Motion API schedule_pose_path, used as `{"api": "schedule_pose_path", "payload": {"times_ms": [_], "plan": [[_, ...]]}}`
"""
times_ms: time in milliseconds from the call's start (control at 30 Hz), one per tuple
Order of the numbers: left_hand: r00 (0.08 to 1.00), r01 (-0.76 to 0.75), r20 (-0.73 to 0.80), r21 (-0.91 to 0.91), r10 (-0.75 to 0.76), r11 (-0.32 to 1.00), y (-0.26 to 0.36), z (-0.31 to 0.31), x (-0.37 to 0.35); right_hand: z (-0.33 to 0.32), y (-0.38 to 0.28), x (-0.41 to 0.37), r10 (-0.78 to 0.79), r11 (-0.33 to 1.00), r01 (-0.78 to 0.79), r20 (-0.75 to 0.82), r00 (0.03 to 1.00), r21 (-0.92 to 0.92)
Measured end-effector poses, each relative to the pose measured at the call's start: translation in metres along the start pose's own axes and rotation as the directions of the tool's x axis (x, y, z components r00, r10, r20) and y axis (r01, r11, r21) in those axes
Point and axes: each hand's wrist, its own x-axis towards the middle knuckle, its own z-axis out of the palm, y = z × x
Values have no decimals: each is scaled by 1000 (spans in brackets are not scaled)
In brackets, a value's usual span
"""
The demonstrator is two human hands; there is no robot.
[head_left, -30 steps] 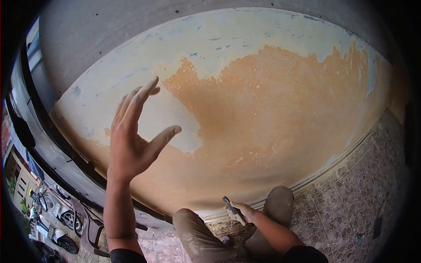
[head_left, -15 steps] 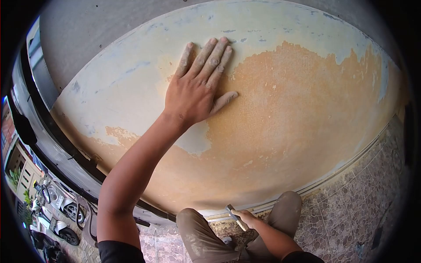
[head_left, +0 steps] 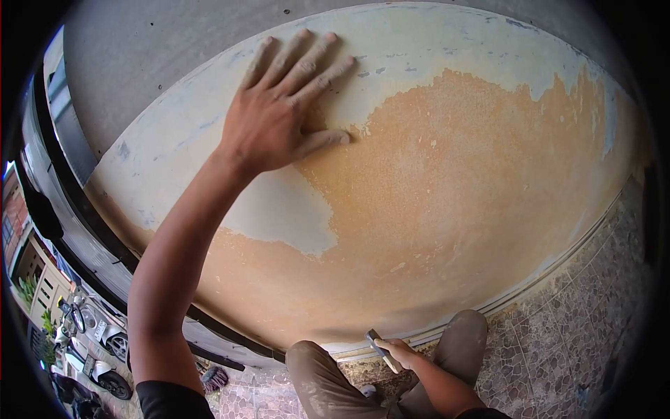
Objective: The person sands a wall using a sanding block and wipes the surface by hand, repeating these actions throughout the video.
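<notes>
My left hand (head_left: 279, 105) lies flat with spread, dusty fingers on the upper left of a large curved panel (head_left: 447, 188). The panel is pale cream along its top and left, with a wide orange-tan area at the centre and right. Down at the panel's lower edge, near my knees, my right hand (head_left: 399, 353) is closed round a small block-like tool (head_left: 381, 350) with a dark end and a light side.
Grey surface (head_left: 174, 42) lies beyond the panel's upper edge. A dark curved trim (head_left: 70, 188) borders the left. Parked motorbikes (head_left: 91, 363) stand at the lower left. Patterned tiles (head_left: 509, 342) cover the ground, and a purplish bundle (head_left: 214, 378) lies left of my knees.
My left hand has slid up and to the left across the panel, and its fingers are more widely spread. My right hand still holds the tool near the lower edge.
</notes>
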Motion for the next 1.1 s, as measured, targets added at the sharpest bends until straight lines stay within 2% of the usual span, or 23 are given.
{"api": "schedule_pose_path", "payload": {"times_ms": [100,233,300,433,533,667,700,767,833,867,933,967,1000,1100], "plan": [[994,68,-87,89,-60,994,-18,-2,13,1,-4,-2,3,1000,-3,5,1000,7],[999,50,-16,140,-48,989,-23,-13,21,4,-7,-3,22,1000,-22,20,1000,4],[995,76,62,-50,-73,996,-26,-18,22,3,-4,0,4,1000,-4,25,1000,12],[988,51,152,-183,-23,982,-37,-28,26,3,-8,-7,-59,990,59,-4,998,131],[997,71,-29,-58,-73,996,-44,-9,13,-2,-8,-5,-140,964,155,-87,986,216],[983,127,-127,-66,-134,990,-38,1,2,0,-23,-16,-228,919,282,-212,950,276],[974,119,-179,-121,-140,985,-37,-2,3,1,-30,-23,-249,911,308,-230,941,273],[965,161,-178,-178,-192,971,-33,-2,5,6,-42,-40,-265,905,335,-268,926,261],[953,198,-178,-238,-243,951,-31,-3,5,20,-57,-63,-280,766,436,-365,888,472],[949,213,-180,-240,-259,947,-30,-2,5,27,-64,-76,-278,766,447,-389,878,461],[937,238,-193,-260,-292,936,-30,-1,5,33,-79,-100,-365,574,497,-340,867,652],[936,236,-200,-250,-288,939,-31,1,5,26,-85,-103,-460,491,478,-250,852,728],[938,233,-201,-241,-283,942,-33,2,4,29,-103,-116,-454,495,486,-262,851,720],[933,178,-271,-221,-236,959,-38,5,-4,47,-181,-162,-758,293,502,-123,641,814]]}}
